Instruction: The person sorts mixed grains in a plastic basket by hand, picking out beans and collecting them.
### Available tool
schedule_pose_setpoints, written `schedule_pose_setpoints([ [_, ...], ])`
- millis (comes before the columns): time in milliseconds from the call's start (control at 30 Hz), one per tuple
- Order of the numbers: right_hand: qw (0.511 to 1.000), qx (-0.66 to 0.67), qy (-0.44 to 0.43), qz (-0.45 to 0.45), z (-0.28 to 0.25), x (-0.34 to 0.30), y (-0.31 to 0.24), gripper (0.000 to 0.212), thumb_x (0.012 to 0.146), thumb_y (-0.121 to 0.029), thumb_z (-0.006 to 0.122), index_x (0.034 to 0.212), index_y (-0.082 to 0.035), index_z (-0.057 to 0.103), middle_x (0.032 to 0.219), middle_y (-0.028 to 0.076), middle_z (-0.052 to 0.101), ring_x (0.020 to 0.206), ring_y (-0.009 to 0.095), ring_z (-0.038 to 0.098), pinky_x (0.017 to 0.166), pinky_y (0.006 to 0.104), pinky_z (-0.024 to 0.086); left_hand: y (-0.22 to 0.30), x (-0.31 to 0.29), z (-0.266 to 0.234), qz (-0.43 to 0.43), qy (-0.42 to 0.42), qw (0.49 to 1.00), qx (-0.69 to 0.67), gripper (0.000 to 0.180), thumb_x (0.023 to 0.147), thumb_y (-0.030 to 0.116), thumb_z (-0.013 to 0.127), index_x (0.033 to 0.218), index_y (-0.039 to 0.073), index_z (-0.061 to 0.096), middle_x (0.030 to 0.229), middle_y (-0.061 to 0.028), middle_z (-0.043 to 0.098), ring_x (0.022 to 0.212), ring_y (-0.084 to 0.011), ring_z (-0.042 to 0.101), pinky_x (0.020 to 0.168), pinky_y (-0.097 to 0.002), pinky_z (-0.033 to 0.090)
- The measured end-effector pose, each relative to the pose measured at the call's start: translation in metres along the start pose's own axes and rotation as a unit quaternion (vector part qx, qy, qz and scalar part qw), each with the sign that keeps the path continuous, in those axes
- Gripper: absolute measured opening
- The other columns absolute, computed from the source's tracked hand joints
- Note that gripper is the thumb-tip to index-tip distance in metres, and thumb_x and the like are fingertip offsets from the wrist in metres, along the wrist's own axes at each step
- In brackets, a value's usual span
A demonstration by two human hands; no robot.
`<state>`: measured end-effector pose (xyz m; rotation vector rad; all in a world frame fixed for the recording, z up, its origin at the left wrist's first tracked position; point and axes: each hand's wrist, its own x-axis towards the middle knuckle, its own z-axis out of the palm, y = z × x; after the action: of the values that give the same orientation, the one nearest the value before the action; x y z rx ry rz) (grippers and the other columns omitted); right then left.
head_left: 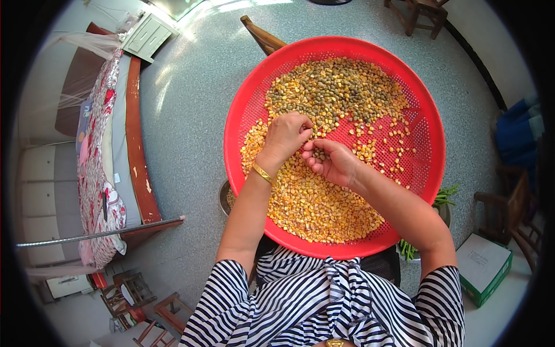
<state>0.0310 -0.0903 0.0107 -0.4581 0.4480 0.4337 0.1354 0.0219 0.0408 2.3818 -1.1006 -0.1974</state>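
Note:
A round red perforated tray (430,156) lies before me. Its near part holds yellow corn kernels (318,211); in its far part greenish-brown beans (332,92) lie mixed with corn. My left hand (287,134), with a gold bangle at the wrist, is over the border of the two heaps. Its thumb and fingers are pinched together, and what they hold is hidden. Close beside it, palm partly up, my right hand (335,163) is curled round a few greenish-brown beans (319,154). The two hands' fingertips nearly meet.
Under the tray's left edge a metal bowl (224,198) peeks out. Green vegetable stalks (444,196) stick out at the right, near a green-and-white box (484,267) and wooden chairs (503,199). A bed (98,173) stands at the left; a wooden piece (261,36) shows behind the tray.

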Motion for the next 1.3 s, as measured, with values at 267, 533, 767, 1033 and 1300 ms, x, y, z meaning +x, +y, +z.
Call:
schedule_pose_setpoints([
  [267,1.000,0.002,0.006,0.002,0.002,-0.002,-0.001,0.025,0.091,-0.020,0.034,0.088,-0.002,0.050,0.077,0.007,0.055,0.064,0.013,0.054,0.056,0.0220,0.048,0.000,0.001,-0.018,-0.062,-0.031,0.991,-0.116,0.012,0.069,0.011,0.065,0.078,0.004,0.064,0.070,-0.0061,0.061,0.063,-0.0164,0.059,0.060,-0.0287,0.048],
  [533,0.999,0.038,-0.001,-0.015,0.000,0.000,0.000,0.024,0.091,-0.019,0.034,0.086,-0.002,0.050,0.077,0.007,0.055,0.064,0.013,0.054,0.055,0.0216,0.048,0.001,0.001,-0.025,-0.099,-0.123,0.934,-0.320,0.014,0.073,0.011,0.067,0.083,0.001,0.064,0.075,-0.0018,0.062,0.066,-0.0068,0.056,0.059,-0.0207,0.044],
  [767,1.000,0.000,0.012,-0.010,0.002,-0.001,0.001,0.021,0.090,-0.017,0.035,0.086,-0.003,0.050,0.076,0.006,0.055,0.063,0.012,0.054,0.055,0.0214,0.048,0.005,0.003,0.005,-0.053,-0.024,0.996,-0.070,0.014,0.066,0.013,0.066,0.077,0.005,0.065,0.065,-0.0061,0.058,0.058,-0.0156,0.057,0.055,-0.0278,0.046],
  [1033,1.000,-0.013,0.005,-0.011,0.001,-0.001,0.001,0.021,0.090,-0.016,0.035,0.086,-0.002,0.050,0.076,0.006,0.055,0.063,0.012,0.054,0.055,0.0214,0.048,0.005,0.004,0.010,0.001,0.038,0.998,0.042,0.011,0.067,0.016,0.065,0.069,0.006,0.062,0.067,-0.0070,0.057,0.061,-0.0218,0.057,0.058,-0.0329,0.046],
  [1300,1.000,-0.009,0.007,-0.011,-0.001,-0.001,0.001,0.022,0.090,-0.016,0.035,0.087,-0.001,0.051,0.076,0.007,0.055,0.063,0.012,0.055,0.055,0.0214,0.048,0.005,0.006,0.001,-0.037,-0.002,0.998,-0.058,0.012,0.068,0.013,0.067,0.076,0.005,0.065,0.070,-0.0059,0.060,0.062,-0.0154,0.057,0.060,-0.0272,0.046],
])
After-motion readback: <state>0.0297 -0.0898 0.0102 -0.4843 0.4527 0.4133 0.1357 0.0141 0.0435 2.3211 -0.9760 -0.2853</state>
